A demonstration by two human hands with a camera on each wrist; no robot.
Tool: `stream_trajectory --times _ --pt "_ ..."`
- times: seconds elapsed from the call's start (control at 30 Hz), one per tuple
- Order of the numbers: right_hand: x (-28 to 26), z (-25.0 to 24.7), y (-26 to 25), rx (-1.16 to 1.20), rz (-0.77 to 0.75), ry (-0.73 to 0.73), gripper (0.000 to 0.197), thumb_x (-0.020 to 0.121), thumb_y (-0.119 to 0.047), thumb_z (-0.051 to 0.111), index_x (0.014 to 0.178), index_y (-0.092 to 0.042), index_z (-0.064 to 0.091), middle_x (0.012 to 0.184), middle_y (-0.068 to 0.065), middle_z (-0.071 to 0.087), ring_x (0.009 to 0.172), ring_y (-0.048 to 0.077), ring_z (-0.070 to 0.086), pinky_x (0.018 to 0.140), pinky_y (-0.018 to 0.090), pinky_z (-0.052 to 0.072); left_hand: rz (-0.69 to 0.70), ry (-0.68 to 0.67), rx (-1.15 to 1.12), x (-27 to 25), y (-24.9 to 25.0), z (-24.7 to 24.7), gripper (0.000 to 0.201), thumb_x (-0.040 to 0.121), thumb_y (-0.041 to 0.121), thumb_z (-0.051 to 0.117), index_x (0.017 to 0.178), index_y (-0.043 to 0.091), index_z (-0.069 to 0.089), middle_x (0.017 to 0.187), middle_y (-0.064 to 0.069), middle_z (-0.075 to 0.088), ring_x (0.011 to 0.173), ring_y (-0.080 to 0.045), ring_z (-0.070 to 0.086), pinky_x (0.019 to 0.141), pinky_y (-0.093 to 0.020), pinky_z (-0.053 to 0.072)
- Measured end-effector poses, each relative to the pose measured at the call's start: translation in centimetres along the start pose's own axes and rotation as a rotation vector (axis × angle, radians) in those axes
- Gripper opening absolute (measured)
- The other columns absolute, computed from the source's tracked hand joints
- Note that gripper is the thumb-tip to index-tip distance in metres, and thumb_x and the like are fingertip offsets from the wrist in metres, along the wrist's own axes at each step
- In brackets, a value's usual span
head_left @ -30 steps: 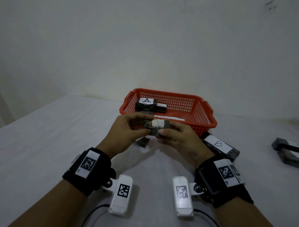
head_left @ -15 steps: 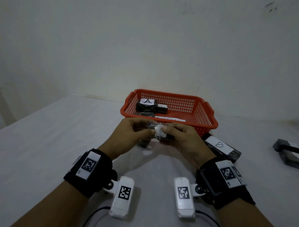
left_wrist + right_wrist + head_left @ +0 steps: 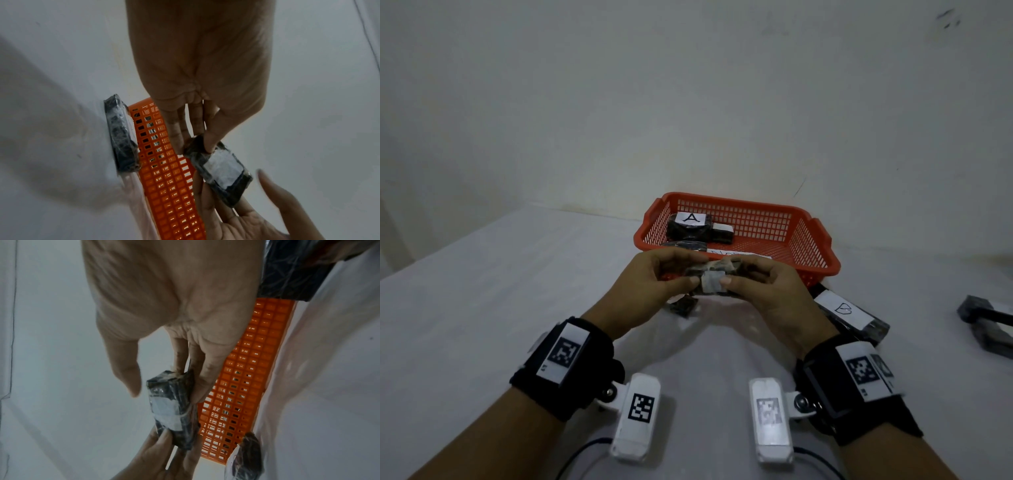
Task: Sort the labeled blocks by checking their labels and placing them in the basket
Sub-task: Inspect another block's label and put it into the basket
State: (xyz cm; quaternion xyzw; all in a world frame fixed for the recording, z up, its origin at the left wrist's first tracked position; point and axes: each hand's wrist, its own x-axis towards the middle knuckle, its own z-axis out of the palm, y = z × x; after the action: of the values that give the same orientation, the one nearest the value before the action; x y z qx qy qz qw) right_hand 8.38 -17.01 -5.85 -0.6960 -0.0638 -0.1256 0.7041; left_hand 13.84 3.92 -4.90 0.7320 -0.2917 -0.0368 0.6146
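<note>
I hold a dark film-wrapped block (image 3: 714, 279) with a white label in both hands, just in front of the red basket (image 3: 808, 253). My left hand (image 3: 688, 274) pinches its left end between thumb and fingers. My right hand (image 3: 736, 277) holds the other end with fingers under it. In the left wrist view the block (image 3: 220, 170) shows its label, whose writing is unreadable. In the right wrist view the block (image 3: 170, 405) stands before the basket wall (image 3: 246, 369). Inside the basket lies a block marked A (image 3: 690, 224) beside other dark blocks.
A block labelled B (image 3: 849, 315) lies on the white table, right of my right hand. A small dark block (image 3: 683, 305) sits under my hands. Another dark object (image 3: 986, 322) lies at the far right edge. The wall stands close behind the basket.
Both hands have turned the block between them in front of the basket; its white label now faces me. Nothing else has moved.
</note>
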Motion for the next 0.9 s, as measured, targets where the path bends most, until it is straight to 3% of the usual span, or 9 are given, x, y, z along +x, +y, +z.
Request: stream_trajectory --times 0.1,0.2,0.33,0.5,0.6,0.7,0.8,0.9 --pt "0.0 0.2 -0.4 0.123 0.022 -0.022 0.016 0.096 -0.019 0.067 0.101 -0.013 0.081 0.108 0.012 0.08 0.106 0.026 0.075 0.097 0.037 0.058 -0.003 0.007 -0.006 0.1 -0.1 -0.3 0.034 0.09 -0.004 0.07 0.11 0.022 0.073 0.11 0.005 0.078 0.104 -0.004 0.073 0.082 -0.016 0.058" --pt "0.1 0.1 -0.5 0.131 0.041 -0.024 0.026 0.101 -0.002 0.053 0.107 -0.009 0.078 0.111 0.013 0.08 0.109 0.026 0.074 0.097 0.035 0.057 -0.009 0.009 -0.046 0.0 -0.3 -0.2 0.035 0.09 -0.009 0.067 0.112 0.019 0.072 0.11 0.003 0.078 0.105 -0.006 0.073 0.083 -0.016 0.058" --pt "0.1 0.4 -0.5 0.089 0.11 -0.103 0.025 0.099 -0.006 0.06 0.12 -0.008 0.073 0.118 0.011 0.078 0.114 0.025 0.073 0.098 0.034 0.056 -0.02 -0.024 -0.087 0.1 -0.6 0.5 0.034 0.093 -0.011 0.061 0.115 0.014 0.068 0.114 0.003 0.077 0.108 -0.007 0.073 0.086 -0.018 0.058" --pt "-0.2 0.3 -0.5 0.131 0.206 -0.115 0.042 0.085 -0.029 0.076 0.117 -0.002 0.075 0.122 0.014 0.076 0.122 0.032 0.069 0.108 0.042 0.053 0.022 -0.014 -0.038 0.2 -0.8 1.0 0.033 0.093 -0.008 0.063 0.114 0.018 0.067 0.112 0.013 0.075 0.108 0.002 0.069 0.08 -0.009 0.054" --pt "-0.3 0.3 -0.6 0.126 0.142 -0.08 0.036 0.084 -0.022 0.072 0.113 -0.002 0.076 0.116 0.015 0.078 0.115 0.03 0.073 0.109 0.043 0.052 0.019 -0.025 -0.005 0.3 -0.6 0.7 0.031 0.095 0.002 0.065 0.118 0.023 0.066 0.115 0.016 0.074 0.11 0.004 0.068 0.08 -0.01 0.055" --pt "0.1 0.0 -0.2 0.044 0.059 -0.061 0.029 0.086 -0.013 0.076 0.115 -0.008 0.078 0.114 0.012 0.08 0.112 0.026 0.075 0.108 0.043 0.053 -0.061 -0.157 -0.168 0.1 -0.2 0.4 0.033 0.097 0.02 0.065 0.13 0.024 0.063 0.124 0.007 0.073 0.117 -0.009 0.069 0.094 -0.025 0.057" --pt "0.1 -0.3 0.2 -0.023 0.034 -0.071 0.027 0.088 -0.006 0.076 0.115 -0.01 0.078 0.114 0.012 0.08 0.113 0.029 0.074 0.106 0.045 0.054 -0.048 -0.118 -0.125 -0.1 0.2 0.7 0.037 0.092 0.029 0.067 0.129 0.025 0.065 0.119 0.012 0.075 0.11 -0.003 0.071 0.083 -0.015 0.057" --pt "0.0 -0.3 -0.4 0.039 0.083 -0.115 0.021 0.094 -0.003 0.066 0.109 -0.013 0.078 0.112 0.01 0.08 0.109 0.025 0.076 0.093 0.032 0.059 -0.015 -0.053 -0.098 -0.1 0.2 0.8 0.032 0.093 0.021 0.069 0.125 0.024 0.068 0.113 0.01 0.077 0.105 -0.003 0.073 0.078 -0.011 0.056"
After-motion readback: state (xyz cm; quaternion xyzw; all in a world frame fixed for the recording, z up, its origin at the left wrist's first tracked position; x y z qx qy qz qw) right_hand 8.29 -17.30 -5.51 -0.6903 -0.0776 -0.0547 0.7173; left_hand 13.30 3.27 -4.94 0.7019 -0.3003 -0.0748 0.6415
